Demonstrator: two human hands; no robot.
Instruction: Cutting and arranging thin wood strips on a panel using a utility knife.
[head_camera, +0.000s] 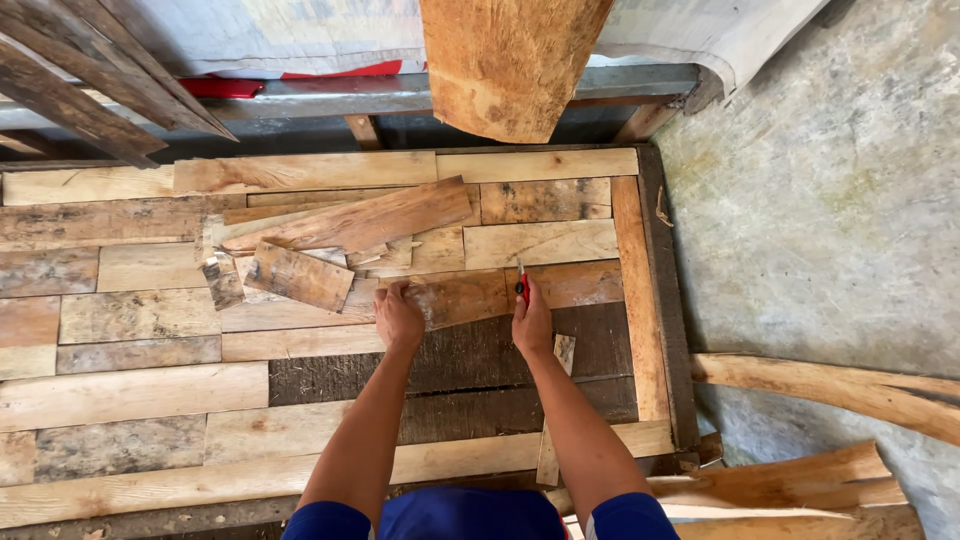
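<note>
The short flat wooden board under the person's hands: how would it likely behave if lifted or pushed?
The short flat wooden board looks thin and rigid, so it would probably stay stiff, not flop. Lying flat on the patchwork panel of wooden boards, it should slide rather than roll or tip. Its rough, weathered face suggests little slipperiness; the left hand presses it while the right hand holds a red pencil-like tool.

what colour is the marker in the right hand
Red, seen in the head view: the marker held by the right hand.

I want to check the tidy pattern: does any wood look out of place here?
Yes. Several loose boards lie askew in a pile across the neat rows, just beyond the left hand. The right hand holds a red pencil.
</note>
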